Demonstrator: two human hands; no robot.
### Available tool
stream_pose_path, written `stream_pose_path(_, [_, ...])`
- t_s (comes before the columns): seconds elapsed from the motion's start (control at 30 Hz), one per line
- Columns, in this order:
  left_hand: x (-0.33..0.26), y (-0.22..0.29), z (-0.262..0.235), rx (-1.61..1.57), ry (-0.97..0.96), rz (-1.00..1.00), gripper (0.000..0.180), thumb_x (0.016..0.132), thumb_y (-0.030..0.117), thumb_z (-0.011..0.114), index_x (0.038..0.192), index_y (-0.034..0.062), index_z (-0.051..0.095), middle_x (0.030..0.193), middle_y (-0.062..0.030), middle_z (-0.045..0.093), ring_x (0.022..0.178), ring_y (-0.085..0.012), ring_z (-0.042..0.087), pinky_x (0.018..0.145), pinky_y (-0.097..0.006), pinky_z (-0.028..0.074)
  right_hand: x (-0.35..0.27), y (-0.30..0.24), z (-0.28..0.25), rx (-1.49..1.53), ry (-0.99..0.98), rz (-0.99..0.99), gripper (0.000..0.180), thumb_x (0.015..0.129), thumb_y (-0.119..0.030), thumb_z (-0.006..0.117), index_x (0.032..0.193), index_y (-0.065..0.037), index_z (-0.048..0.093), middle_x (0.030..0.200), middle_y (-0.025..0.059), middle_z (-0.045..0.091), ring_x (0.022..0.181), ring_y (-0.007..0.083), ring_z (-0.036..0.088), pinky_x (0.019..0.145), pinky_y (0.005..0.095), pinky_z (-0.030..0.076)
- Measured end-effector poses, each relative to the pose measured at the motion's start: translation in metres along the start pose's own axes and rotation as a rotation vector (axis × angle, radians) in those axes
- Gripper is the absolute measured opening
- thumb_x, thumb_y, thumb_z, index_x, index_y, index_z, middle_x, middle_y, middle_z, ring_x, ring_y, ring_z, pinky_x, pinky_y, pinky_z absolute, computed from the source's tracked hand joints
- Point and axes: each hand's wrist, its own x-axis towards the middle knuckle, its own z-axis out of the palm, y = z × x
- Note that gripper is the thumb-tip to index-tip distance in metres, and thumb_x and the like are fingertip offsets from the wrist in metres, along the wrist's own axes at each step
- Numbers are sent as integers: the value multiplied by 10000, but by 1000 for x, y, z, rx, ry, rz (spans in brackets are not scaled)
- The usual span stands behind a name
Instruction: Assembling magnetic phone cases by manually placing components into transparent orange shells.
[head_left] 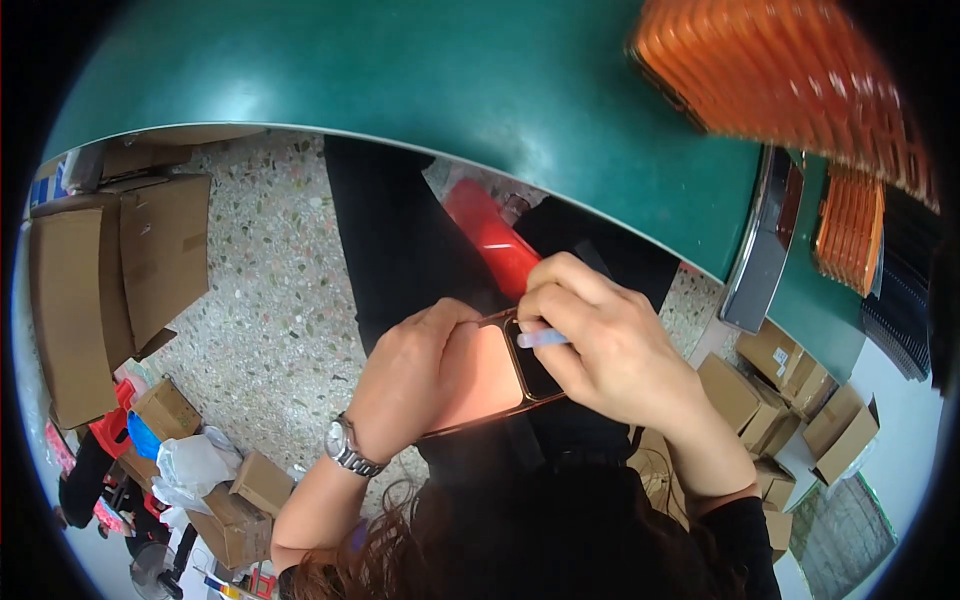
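Over my lap, my left hand (408, 370) is closed round one end of a peach-orange phone case (484, 378) with a shiny gold rim. At the case's other end is a glossy black panel (540, 372) with a gold edge. My right hand (610, 335) is closed in a pinch over that panel. From between its fingers a short, pale bluish translucent stick (540, 339) points left; the rest of it is hidden in the hand. Whether the stick touches the panel I cannot tell.
A green table (430, 75) curves across the far side. Rows of orange phone cases (770, 75) stand at its right, with a dark glossy slab (764, 240) by its edge. A red plastic object (497, 245) lies between my legs. Cardboard boxes (75, 300) flank both sides.
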Motion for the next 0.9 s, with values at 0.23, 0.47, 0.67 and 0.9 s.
stream_pose_path(0.23, [3,22,19,95,-76,-9,92,965,77,613,997,3,656,917,-215,715,894,-419,704,775,-484,560,-13,40,18,-86,-24,-177,163,858,-107,770,896,-32,630,998,86,611,871,295,666,699,418,558])
stream_pose_path(0.47, [0,20,30,99,-54,20,91,968,95,625,1002,14,652,901,-214,718,859,-423,703,745,-488,556,-24,47,22,-70,-40,-161,156,873,-107,756,898,-32,621,980,89,616,860,310,670,691,436,553])
stream_pose_path(0.67, [1,21,30,155,-53,-17,87,963,108,635,993,26,644,872,-216,710,824,-416,704,722,-489,557,-25,46,27,-136,-52,-62,154,875,-85,730,987,-24,643,981,105,635,895,324,674,706,440,561])
stream_pose_path(0.9, [6,6,36,306,9,98,146,944,144,679,896,38,591,807,-167,687,758,-364,703,662,-458,558,-21,52,39,-123,-100,-53,174,873,-83,731,1022,-29,659,1009,101,638,908,319,669,712,434,563])
